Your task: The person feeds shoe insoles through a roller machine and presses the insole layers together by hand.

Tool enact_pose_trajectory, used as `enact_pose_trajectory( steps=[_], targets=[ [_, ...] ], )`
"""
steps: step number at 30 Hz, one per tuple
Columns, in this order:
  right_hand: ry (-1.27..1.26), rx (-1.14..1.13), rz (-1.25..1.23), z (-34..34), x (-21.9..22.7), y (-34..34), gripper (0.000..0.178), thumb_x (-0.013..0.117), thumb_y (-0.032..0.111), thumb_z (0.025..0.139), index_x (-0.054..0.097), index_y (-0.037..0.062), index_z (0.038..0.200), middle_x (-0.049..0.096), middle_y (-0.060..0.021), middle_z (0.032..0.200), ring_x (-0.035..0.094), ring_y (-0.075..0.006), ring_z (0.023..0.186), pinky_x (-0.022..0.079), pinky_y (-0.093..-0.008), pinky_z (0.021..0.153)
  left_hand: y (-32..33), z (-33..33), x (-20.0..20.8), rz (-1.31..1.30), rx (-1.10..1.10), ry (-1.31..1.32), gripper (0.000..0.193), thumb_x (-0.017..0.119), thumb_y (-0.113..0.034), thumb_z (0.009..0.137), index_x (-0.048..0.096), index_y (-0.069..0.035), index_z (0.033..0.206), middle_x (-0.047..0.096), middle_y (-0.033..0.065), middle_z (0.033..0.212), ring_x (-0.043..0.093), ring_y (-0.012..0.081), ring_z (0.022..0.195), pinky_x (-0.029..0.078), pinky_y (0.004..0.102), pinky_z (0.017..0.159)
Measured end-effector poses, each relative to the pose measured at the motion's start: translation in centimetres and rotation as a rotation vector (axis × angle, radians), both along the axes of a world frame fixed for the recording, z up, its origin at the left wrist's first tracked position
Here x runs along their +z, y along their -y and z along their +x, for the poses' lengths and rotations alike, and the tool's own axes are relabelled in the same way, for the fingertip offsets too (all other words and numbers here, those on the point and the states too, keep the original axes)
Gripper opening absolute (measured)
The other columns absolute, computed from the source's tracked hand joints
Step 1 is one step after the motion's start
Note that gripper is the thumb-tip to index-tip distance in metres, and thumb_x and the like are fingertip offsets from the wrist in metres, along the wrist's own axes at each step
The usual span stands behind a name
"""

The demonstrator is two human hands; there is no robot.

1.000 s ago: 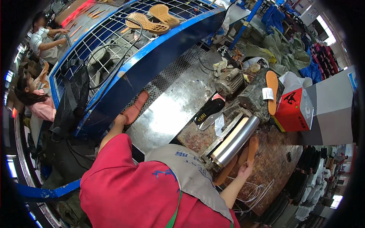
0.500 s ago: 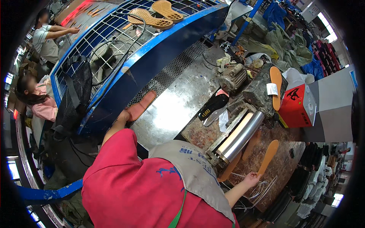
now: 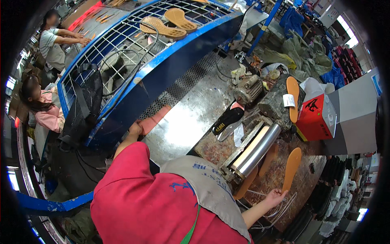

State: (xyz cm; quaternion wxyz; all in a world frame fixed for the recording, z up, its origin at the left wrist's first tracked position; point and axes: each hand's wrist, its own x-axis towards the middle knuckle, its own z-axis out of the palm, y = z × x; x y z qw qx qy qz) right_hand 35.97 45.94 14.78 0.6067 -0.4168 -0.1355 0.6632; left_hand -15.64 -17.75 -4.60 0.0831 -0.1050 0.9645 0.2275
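My left hand (image 3: 136, 128) is closed on the near end of a pinkish-orange insole (image 3: 156, 119), held low by the perforated edge of the metal bench. My right hand (image 3: 276, 197) pinches the narrow end of a tan-orange insole (image 3: 293, 166), its broad end pointing away from me. This insole is over the stained worktop, right of a shiny steel roller (image 3: 260, 149). Beside the roller, another tan-orange insole (image 3: 247, 185) sticks out near my apron, partly covered by the machine.
A blue-framed wire cage (image 3: 140, 77) carries two tan shoe soles (image 3: 162, 28). A motor (image 3: 248, 89), a black insole (image 3: 228, 121) and a red box (image 3: 316, 118) stand beyond the roller. White cords (image 3: 280, 211) lie by my right wrist. Two people are at the far left.
My right hand has shifted slightly right, and its insole has swung more upright. The insole in my left hand has tilted and sits a little lower. The view has shifted slightly.
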Motion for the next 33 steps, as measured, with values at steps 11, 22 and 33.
enact_pose_trajectory(
  steps=[11,22,33],
  targets=[
    [0.213,0.027,0.100,-1.7,2.7,1.4,0.028,0.071,0.030,0.098,0.066,0.0075,0.114,0.060,0.0025,0.083,0.044,-0.0079,0.065,0.035,-0.0237,0.057,0.2,0.5,0.7,-0.052,0.150,0.059,0.032,0.068,-0.026,0.087,0.071,-0.009,0.114,0.072,0.0204,0.118,0.066,0.0373,0.115,0.051,0.0453,0.100],
    [0.360,0.094,0.135,-4.6,2.1,-0.1,0.021,0.070,0.024,0.098,0.069,0.0056,0.109,0.066,0.0018,0.086,0.047,-0.0047,0.060,0.036,-0.0196,0.053,-5.2,1.9,7.6,0.016,0.287,-0.126,0.032,0.065,-0.026,0.091,0.071,-0.010,0.118,0.070,0.0203,0.122,0.065,0.0373,0.118,0.052,0.0454,0.099],
    [0.524,0.586,0.229,-12.3,5.8,5.2,0.016,0.067,0.021,0.100,0.066,0.0050,0.102,0.066,0.0008,0.086,0.053,-0.0051,0.063,0.042,-0.0197,0.056,-18.6,-0.5,9.8,0.424,-0.273,-0.581,0.041,0.067,-0.009,0.074,0.068,-0.005,0.115,0.066,0.0211,0.111,0.060,0.0405,0.111,0.048,0.0474,0.097]
  ],
)
